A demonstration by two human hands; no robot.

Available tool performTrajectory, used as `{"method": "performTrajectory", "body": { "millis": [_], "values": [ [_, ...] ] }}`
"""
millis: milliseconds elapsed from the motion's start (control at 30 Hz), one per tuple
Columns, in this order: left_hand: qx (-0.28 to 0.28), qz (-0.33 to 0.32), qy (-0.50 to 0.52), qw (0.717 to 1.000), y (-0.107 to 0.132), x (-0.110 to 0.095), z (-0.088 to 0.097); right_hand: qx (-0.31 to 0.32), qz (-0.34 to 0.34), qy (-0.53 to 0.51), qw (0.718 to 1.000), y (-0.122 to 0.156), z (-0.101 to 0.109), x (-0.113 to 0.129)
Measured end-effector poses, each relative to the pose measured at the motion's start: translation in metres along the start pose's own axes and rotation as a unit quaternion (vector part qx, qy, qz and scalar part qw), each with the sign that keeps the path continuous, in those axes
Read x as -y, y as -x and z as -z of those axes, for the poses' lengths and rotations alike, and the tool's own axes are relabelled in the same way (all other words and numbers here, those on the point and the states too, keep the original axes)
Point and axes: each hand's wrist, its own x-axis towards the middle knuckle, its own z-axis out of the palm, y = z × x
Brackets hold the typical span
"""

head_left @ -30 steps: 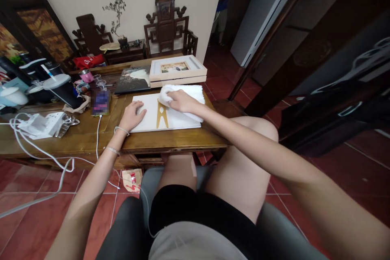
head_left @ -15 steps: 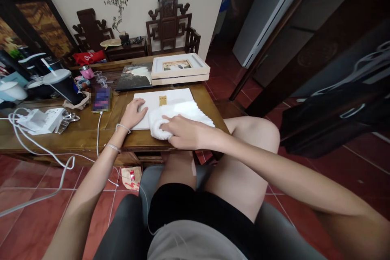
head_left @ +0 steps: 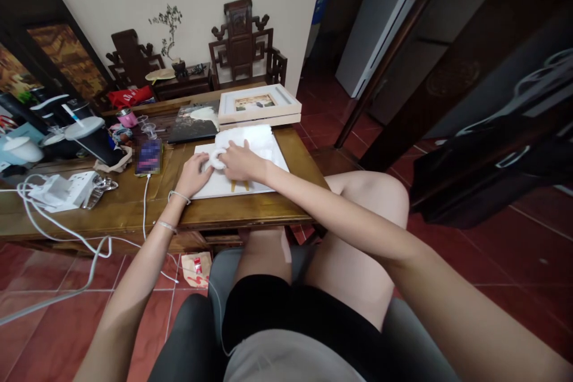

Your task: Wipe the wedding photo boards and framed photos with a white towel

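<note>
Cloth (head_left: 255, 136) – white terry, soft nap, matt, bunched in folds. Board (head_left: 215, 186) beneath it – smooth white face, flat matt, with a wood-toned inlay. Table (head_left: 134, 203): brown varnished wood, grain showing, mild sheen. Frame (head_left: 259, 110): pale, smooth, satin wood. Floor tiles (head_left: 492, 262): red, glazed, reflective. Power strip (head_left: 67, 188): glossy white plastic.

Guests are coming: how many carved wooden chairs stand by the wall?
2. The left chair stands beside the side table, the right chair on its other side; more may be hidden.
</note>
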Motion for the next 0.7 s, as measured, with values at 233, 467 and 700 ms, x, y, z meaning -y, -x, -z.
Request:
{"method": "performTrajectory", "body": {
  "millis": [233, 467, 700],
  "values": [
    [-0.002, 0.006, 0.013, 1.0, 0.0, 0.002, -0.002, 0.05, 0.11, 0.024, 0.992, 0.067, 0.009, 0.031],
    [0.003, 0.005, 0.014, 1.0, 0.0, 0.0, 0.0, 0.047, -0.007, -0.019, 0.999, 0.016, 0.021, 0.01],
    [0.005, 0.007, 0.021, 1.0, -0.001, -0.001, 0.002, -0.012, -0.058, 0.007, 0.998, -0.012, 0.0, 0.016]
  ]
}}
